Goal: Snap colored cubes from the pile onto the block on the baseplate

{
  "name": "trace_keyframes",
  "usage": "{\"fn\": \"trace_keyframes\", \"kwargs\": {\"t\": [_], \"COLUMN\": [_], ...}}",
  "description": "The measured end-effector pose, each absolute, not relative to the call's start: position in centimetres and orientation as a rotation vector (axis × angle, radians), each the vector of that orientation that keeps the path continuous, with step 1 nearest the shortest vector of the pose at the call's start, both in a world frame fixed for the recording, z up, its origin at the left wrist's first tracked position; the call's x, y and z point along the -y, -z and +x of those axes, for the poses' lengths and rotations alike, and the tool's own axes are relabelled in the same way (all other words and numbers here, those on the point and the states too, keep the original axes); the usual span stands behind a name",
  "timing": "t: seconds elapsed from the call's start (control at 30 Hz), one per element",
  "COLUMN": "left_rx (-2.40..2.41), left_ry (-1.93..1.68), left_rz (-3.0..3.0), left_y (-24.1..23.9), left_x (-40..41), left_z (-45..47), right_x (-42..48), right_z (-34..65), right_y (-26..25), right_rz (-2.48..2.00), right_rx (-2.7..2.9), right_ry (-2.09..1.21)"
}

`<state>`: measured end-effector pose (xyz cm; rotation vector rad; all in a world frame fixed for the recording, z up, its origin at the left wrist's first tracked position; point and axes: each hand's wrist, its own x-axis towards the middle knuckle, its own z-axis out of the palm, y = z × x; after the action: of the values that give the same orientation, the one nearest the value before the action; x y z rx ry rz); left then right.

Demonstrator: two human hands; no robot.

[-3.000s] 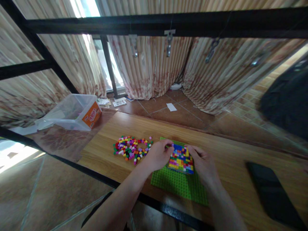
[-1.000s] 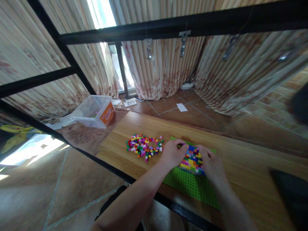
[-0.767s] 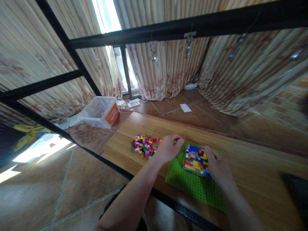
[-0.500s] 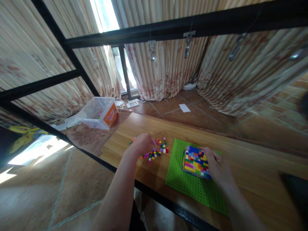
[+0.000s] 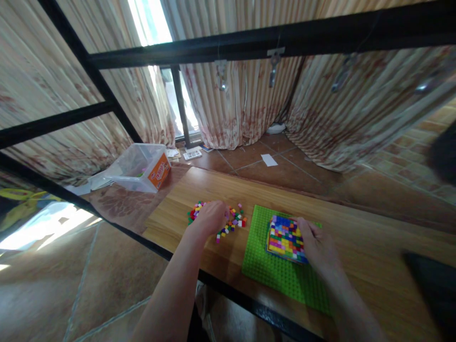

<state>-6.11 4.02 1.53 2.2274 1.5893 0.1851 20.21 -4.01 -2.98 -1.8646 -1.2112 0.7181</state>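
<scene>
The wooden counter point(image 5: 370, 237) bears a green studded baseplate point(image 5: 258, 247), and over that plate the grip of the right hand point(image 5: 318, 244) holds a multicoloured brick block point(image 5: 286, 240) by its right edge. The left hand point(image 5: 212, 216) is down at the loose bricks point(image 5: 232, 228) beside the baseplate — its fingertips hidden, so I cannot tell whether its grip is wide, narrow or holding anything. The step in hand looks like picking from these while the block is steadied — the next move seems to call for a fine pinch on just 1.

The left grip point(image 5: 213, 216) covers loose bricks point(image 5: 235, 222); the right grip point(image 5: 318, 244) touches a brick block point(image 5: 285, 237)
</scene>
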Motion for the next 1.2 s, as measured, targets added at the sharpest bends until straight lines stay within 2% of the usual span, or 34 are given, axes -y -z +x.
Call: {"fn": "trace_keyframes", "kwargs": {"t": [0.17,0.37,0.5,0.67,0.9,1.03,1.2], "left_rx": [-1.420,-1.078,-0.948,-0.796,-0.835,-1.005,-1.192], "left_ry": [-0.471,-0.814,-0.793,-0.670,-0.683,-0.838,-0.893], "left_rz": [2.131,1.640,1.363,1.290,1.357,1.505,1.658], "left_y": [-2.0,-2.1,-1.6,-1.7,-1.7,-1.0,0.0], "left_x": [-4.7,-3.2,-1.6,-0.9,-1.1,-1.8,-2.8], "left_z": [-5.9,-1.0,1.7,2.4,2.8,2.4,1.6], "right_x": [4.1,4.8,5.5,5.9,5.7,5.0,4.1], "right_z": [20.2,20.0,19.2,18.4,19.1,20.9,22.2], "right_y": [2.3,0.8,-0.1,-0.7,-0.5,0.6,1.9], "right_rz": [-1.715,-1.431,-1.394,-1.309,-1.352,-1.506,-1.525], "right_rx": [1.013,1.000,1.287,1.506,1.451,1.150,0.859], "right_ry": [-0.578,-0.488,-0.528,-0.633,-0.663,-0.571,-0.733]}}
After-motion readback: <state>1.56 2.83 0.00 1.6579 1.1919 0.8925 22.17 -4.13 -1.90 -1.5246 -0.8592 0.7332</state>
